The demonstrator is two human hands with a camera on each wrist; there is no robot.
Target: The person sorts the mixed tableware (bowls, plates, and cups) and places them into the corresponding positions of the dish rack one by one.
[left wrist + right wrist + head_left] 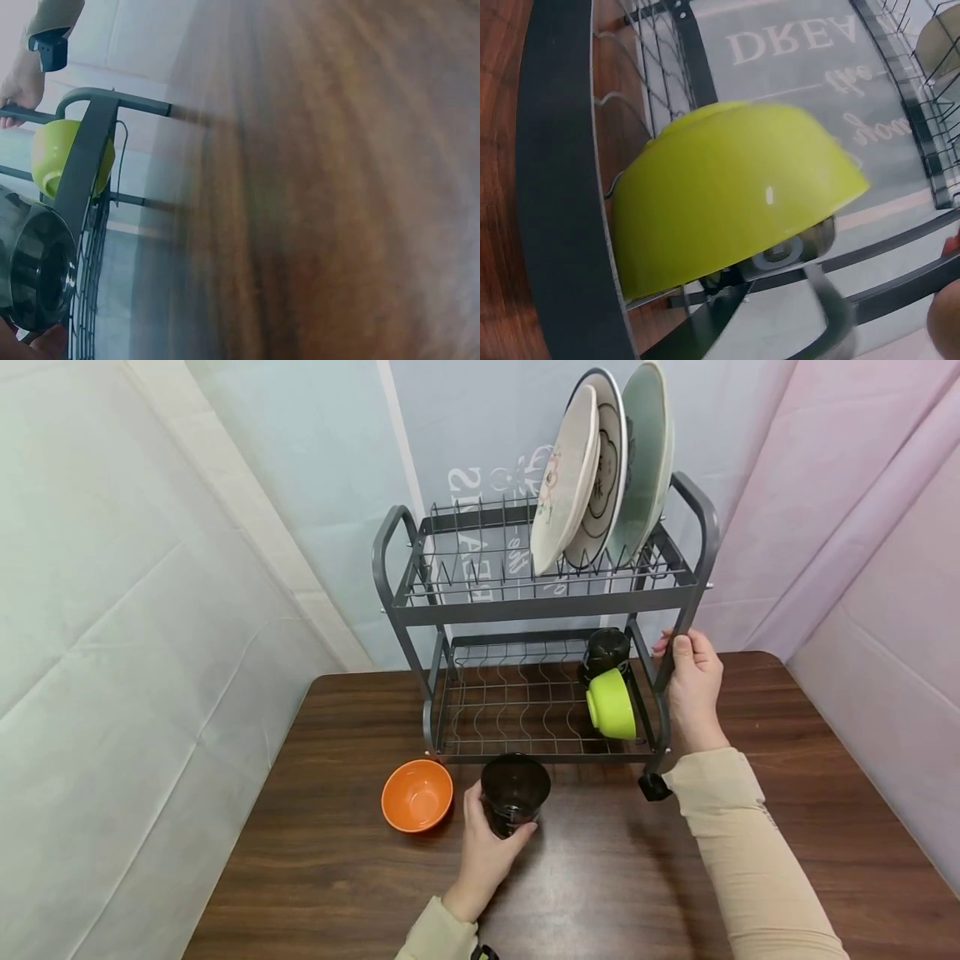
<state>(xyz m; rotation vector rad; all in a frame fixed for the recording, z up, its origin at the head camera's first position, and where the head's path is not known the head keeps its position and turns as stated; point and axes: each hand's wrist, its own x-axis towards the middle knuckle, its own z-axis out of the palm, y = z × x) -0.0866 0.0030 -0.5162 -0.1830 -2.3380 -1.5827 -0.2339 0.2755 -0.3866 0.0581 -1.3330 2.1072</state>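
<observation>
My left hand (483, 858) grips a dark see-through glass cup (514, 789) just in front of the dish rack. In the left wrist view, the base of this glass cup (41, 262) faces the camera above the table. My right hand (695, 681) holds the right upright of the grey two-tier dish rack (540, 608). On the lower tier, a lime-green bowl (612, 704) lies tipped on its side at the right end, with a dark cup (606, 652) behind it. An orange bowl (417, 796) sits upright on the table, left of my left hand.
Upright on the top tier's right half stand a white floral plate (566, 481), a dark-rimmed patterned plate (606, 468) and a pale green plate (648, 464). The rack stands toward the back of the brown wooden table (337, 877). Printed cloth (300, 460) hangs behind.
</observation>
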